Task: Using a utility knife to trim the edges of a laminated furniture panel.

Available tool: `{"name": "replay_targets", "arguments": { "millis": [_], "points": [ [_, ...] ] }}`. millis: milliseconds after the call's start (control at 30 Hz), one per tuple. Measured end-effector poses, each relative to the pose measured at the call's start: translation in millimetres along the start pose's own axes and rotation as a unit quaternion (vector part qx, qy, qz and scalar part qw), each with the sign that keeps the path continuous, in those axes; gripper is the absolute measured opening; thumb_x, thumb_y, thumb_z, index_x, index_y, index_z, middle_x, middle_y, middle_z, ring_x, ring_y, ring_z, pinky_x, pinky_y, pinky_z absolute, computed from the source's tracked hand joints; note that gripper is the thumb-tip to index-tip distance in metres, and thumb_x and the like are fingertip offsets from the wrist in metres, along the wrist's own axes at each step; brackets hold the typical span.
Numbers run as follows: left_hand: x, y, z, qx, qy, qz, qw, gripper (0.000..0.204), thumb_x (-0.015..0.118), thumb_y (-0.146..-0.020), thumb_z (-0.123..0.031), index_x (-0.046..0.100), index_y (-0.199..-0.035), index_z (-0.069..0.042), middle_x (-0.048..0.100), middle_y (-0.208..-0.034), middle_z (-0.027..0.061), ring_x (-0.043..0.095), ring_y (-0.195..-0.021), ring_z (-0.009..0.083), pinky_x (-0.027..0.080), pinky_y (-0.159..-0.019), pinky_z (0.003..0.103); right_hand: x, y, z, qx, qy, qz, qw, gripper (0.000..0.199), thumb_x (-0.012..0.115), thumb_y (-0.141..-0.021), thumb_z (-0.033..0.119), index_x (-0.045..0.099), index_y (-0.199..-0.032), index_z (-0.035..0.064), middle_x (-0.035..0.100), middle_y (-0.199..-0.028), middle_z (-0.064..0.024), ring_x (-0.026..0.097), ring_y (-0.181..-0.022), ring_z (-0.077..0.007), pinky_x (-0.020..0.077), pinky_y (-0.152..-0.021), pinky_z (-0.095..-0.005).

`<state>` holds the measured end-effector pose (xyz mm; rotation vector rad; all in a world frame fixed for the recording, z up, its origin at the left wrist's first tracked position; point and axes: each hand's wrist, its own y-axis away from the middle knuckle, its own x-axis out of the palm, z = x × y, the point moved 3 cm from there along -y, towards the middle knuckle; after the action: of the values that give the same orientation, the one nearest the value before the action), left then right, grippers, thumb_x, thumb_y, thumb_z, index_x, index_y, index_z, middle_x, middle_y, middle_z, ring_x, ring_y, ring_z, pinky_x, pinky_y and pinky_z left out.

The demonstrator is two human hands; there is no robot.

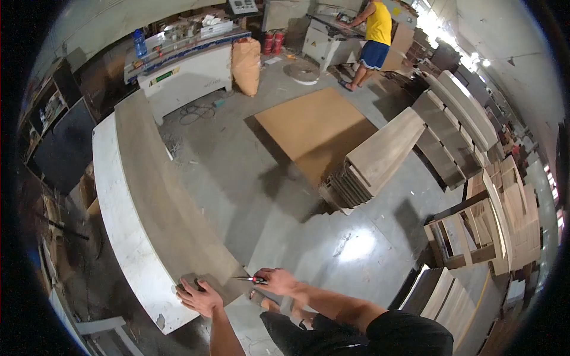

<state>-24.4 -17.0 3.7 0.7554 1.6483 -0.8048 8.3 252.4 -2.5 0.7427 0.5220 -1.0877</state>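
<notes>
A long grey-brown wood-look board (172, 202) lies on a white-topped bench (119, 207) that curves along my left side. My left hand (203, 298) rests near the board's close end, fingers spread over its surface and the edge of the white top. My right hand (275, 280) is closed round the red-and-black handle of a slim hand tool (259, 280). Its thin metal tip points left over the board's right corner. Whether the tip is a blade or a shaft is too small to tell.
A brown sheet (314, 130) lies on the floor ahead, with stacked panels (380, 160) beside it. More panels (454, 130) and a wooden frame (469, 237) stand right. A white machine (187, 86) and an orange sack (246, 65) are farther off. Someone in yellow (378, 24) works at the back.
</notes>
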Motion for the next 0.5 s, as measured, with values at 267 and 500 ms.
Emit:
{"name": "replay_targets", "arguments": {
  "millis": [267, 500],
  "points": [
    [-5.6, 1.7, 3.1, -0.007, -0.003, -0.01, 1.0, 0.062, 0.044, -0.102, -0.051, 0.04, -0.155, -0.018, 0.034, -0.16, 0.0194, 0.031, -0.149, 0.0375, 0.026, -0.12, 0.057, 10.9, 12.8, -1.6, 0.047, -0.025, -0.024, 0.998, 0.04, 0.057, -0.1, 0.044, 0.067, -0.123, 0.0138, 0.071, -0.114, -0.0089, 0.069, -0.099, -0.0336, 0.058, -0.083, -0.0435],
    [4.2, 0.4, 0.6, -0.006, -0.038, 0.01, 0.999, 0.061, 0.044, -0.103, -0.052, 0.041, -0.155, -0.021, 0.036, -0.16, 0.013, 0.034, -0.148, 0.0352, 0.029, -0.118, 0.056, 39.8, 46.8, -17.7, 0.073, -0.139, -0.061, 0.986, 0.033, 0.063, -0.096, 0.039, 0.065, -0.117, 0.0123, 0.071, -0.104, -0.0143, 0.068, -0.094, -0.0381, 0.0561, -0.077, -0.0473]
  ]
}}
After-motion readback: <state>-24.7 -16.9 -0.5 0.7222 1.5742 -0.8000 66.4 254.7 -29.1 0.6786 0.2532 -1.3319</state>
